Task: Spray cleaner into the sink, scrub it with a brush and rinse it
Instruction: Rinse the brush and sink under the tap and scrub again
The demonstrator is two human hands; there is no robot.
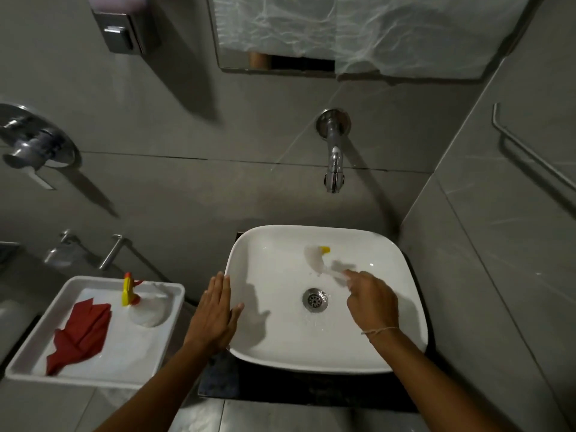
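Brush (318, 260) in sink (405, 307), gripped by right-hand fingers (353, 277); left fingers (219, 286) flat, open.

We are looking down at the white sink (389, 347) — our left hand (215, 313) is lying flat, fingers spread, on its left rim, while our right hand (371, 302) is gripping a blurred brush (318, 258) above the drain (315, 299). A tray (25, 363) alongside is holding a spray bottle (146, 307) and red cloth (79, 333).
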